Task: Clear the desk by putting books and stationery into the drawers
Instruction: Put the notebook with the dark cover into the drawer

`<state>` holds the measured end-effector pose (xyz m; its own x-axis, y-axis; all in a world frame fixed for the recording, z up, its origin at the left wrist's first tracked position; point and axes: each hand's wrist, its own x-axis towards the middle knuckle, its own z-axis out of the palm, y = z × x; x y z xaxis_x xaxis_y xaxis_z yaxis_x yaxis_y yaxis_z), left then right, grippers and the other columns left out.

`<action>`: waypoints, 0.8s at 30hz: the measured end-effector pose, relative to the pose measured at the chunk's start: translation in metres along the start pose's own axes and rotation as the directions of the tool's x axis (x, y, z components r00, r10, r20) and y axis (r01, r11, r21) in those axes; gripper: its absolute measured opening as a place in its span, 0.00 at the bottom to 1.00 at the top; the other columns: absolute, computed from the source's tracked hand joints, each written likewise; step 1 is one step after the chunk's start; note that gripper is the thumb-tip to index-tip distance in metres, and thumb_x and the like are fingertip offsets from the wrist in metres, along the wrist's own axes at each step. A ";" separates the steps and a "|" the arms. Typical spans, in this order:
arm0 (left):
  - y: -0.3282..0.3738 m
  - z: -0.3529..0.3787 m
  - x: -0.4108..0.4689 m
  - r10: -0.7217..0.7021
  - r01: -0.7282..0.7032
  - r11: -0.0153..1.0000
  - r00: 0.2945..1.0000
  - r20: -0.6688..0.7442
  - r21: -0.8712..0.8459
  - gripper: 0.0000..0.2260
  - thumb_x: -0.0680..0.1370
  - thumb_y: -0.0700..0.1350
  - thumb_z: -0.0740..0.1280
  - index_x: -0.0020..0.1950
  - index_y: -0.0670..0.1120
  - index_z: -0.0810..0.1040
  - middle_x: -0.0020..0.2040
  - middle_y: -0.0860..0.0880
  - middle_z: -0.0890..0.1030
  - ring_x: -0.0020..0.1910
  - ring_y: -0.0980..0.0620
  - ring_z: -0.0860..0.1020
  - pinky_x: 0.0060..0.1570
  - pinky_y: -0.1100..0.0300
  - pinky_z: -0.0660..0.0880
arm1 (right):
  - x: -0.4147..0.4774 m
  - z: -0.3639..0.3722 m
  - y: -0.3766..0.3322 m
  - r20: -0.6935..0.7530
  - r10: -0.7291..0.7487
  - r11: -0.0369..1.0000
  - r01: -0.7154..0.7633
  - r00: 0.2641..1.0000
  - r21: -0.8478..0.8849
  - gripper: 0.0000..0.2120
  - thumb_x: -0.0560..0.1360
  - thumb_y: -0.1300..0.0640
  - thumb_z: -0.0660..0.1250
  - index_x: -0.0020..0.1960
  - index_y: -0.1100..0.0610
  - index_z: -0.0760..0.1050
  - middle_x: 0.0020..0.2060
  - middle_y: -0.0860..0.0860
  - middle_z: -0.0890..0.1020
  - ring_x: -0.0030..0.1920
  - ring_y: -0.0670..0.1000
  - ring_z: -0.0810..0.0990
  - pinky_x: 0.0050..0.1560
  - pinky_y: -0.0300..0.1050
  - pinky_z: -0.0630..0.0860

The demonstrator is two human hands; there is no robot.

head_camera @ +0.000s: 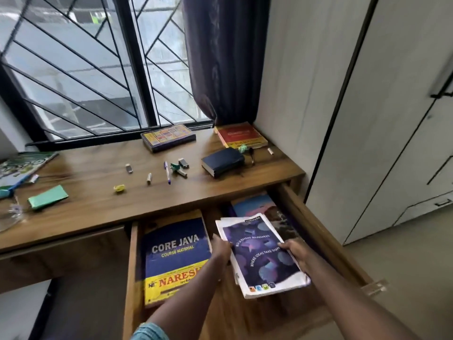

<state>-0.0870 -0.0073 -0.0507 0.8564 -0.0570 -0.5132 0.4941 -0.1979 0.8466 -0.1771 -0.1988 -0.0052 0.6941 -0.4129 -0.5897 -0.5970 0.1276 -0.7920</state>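
Note:
A purple-covered notebook stack hangs over the open wooden drawer. My left hand grips its left edge and my right hand grips its right edge. In the drawer's left half lies a blue and yellow Core Java book. A blue-pink book lies at the drawer's back right, partly under the stack. On the desk above lie a dark blue diary, a red and yellow book, a colourful box-like book, a pen and several small stationery pieces.
At the desk's left end sit a green booklet, a green eraser-like block and a glass item. A barred window and dark curtain stand behind the desk. White wardrobe doors close off the right side.

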 end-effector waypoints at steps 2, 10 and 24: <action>-0.001 0.013 0.011 -0.062 0.066 0.991 0.998 -0.033 0.116 0.03 0.71 0.39 0.67 0.40 0.39 0.75 0.42 0.37 0.79 0.39 0.43 0.79 0.32 0.56 0.76 | 0.016 -0.009 0.004 -0.031 -0.022 0.999 0.021 0.999 -0.042 0.07 0.73 0.72 0.65 0.39 0.62 0.77 0.37 0.58 0.81 0.33 0.53 0.78 0.34 0.40 0.75; 0.048 0.051 0.039 -0.086 0.085 0.933 0.996 -0.014 0.349 0.20 0.75 0.51 0.69 0.57 0.36 0.80 0.56 0.38 0.82 0.56 0.41 0.80 0.54 0.55 0.78 | 0.084 -0.029 -0.036 -0.108 -0.152 0.859 0.078 0.982 -0.507 0.05 0.73 0.64 0.67 0.41 0.57 0.79 0.48 0.62 0.83 0.43 0.52 0.77 0.44 0.44 0.73; 0.053 0.104 0.069 -0.080 0.108 0.816 0.994 -0.074 0.567 0.22 0.78 0.45 0.61 0.71 0.41 0.67 0.69 0.37 0.65 0.67 0.38 0.70 0.67 0.52 0.68 | 0.130 -0.024 -0.063 -0.147 -0.263 0.655 0.065 0.953 -0.753 0.14 0.79 0.63 0.57 0.62 0.67 0.71 0.62 0.63 0.77 0.64 0.59 0.75 0.59 0.46 0.71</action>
<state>-0.0173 -0.1239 -0.0561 0.8228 0.0314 -0.5675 0.4108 -0.7229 0.5556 -0.0587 -0.2822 -0.0279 0.7597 -0.5601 -0.3303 -0.6490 -0.6218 -0.4384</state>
